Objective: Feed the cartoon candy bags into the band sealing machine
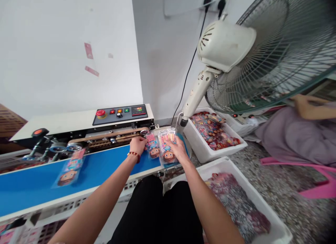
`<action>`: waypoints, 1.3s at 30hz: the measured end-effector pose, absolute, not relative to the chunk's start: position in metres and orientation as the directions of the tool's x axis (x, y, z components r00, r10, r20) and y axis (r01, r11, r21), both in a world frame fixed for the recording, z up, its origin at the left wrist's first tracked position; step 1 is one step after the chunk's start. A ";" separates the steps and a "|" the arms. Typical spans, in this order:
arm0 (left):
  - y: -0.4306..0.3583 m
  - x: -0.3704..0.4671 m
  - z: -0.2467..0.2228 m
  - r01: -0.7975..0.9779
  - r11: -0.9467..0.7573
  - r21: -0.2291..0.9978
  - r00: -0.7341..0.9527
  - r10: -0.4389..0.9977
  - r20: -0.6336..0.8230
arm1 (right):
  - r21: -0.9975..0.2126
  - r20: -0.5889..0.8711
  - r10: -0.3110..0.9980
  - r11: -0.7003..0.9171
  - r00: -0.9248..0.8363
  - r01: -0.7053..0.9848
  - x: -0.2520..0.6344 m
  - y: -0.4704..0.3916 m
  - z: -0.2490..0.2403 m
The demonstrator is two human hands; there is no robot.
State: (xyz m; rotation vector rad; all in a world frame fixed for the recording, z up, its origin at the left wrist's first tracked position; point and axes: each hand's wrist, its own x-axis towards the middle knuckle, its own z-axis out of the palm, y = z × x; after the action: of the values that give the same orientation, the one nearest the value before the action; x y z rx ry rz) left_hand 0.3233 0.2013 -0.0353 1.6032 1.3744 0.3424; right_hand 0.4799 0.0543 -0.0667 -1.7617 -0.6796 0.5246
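My left hand, with a beaded bracelet at the wrist, is closed on the left edge of a pink-and-blue printed plastic packet. That packet stands at the right end of the band sealer's sealing slot, over the blue conveyor belt. Just to the right, my right hand grips a clear-edged packet with a cartoon face, its thumb across the front. Whether other packets lie behind this one I cannot tell. Farther left, another packet lies on the belt, its top edge at the sealer's rollers.
A white standing fan leans in close on the right. Below it are one white bin of colourful packets and another bin with plastic-wrapped contents. Farther right, a person in grey clothing sits near a pink stool.
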 end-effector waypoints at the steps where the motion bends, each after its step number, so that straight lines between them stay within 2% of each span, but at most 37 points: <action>1: 0.206 0.315 -0.034 0.630 0.081 0.772 0.318 0.880 -0.352 | -0.957 -0.009 0.677 -0.219 0.736 0.189 0.480 0.054 -0.067; 3: 0.210 0.294 -0.031 0.677 0.025 0.735 0.285 0.912 -0.294 | -0.956 -0.009 0.678 -0.221 0.735 0.192 0.480 0.054 -0.067; 6: 0.201 0.270 -0.028 0.710 -0.131 0.692 0.187 0.982 -0.007 | -0.958 -0.020 0.673 -0.223 0.739 0.178 0.479 0.055 -0.065; 8: 0.185 0.269 -0.028 0.687 -0.249 0.682 0.217 0.967 0.135 | -0.959 -0.030 0.673 -0.227 0.739 0.168 0.478 0.055 -0.063; 10: 0.167 0.283 -0.029 0.632 -0.324 0.704 0.377 0.922 0.086 | -0.960 -0.038 0.672 -0.231 0.740 0.160 0.477 0.056 -0.062; 13: 0.149 0.320 -0.029 0.568 -0.264 0.779 0.544 0.832 -0.114 | -0.957 -0.039 0.659 -0.240 0.752 0.161 0.475 0.057 -0.061; 20: 0.158 0.356 -0.030 0.523 -0.048 0.851 0.494 0.830 -0.257 | -0.948 -0.016 0.656 -0.249 0.755 0.197 0.474 0.054 -0.057; 26: 0.169 0.347 -0.035 0.501 -0.032 0.865 0.477 0.844 -0.245 | -0.951 -0.037 0.676 -0.249 0.736 0.181 0.476 0.053 -0.057; 34: 0.193 0.338 -0.035 0.604 0.066 0.794 0.360 0.866 -0.346 | -0.953 -0.007 0.688 -0.224 0.726 0.203 0.476 0.052 -0.058; 37: 0.203 0.317 -0.029 0.674 0.009 0.739 0.338 0.885 -0.320 | -0.950 -0.014 0.679 -0.238 0.734 0.203 0.477 0.053 -0.059; 39: 0.203 0.298 -0.027 0.718 -0.055 0.694 0.287 0.932 -0.223 | -0.952 -0.019 0.674 -0.239 0.739 0.193 0.477 0.053 -0.060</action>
State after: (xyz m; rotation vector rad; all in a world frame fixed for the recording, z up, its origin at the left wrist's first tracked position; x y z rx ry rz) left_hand 0.2979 0.2032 -0.0274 1.8266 1.4861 0.3710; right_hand 0.4766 0.0534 -0.0604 -1.7912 -0.6794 0.5217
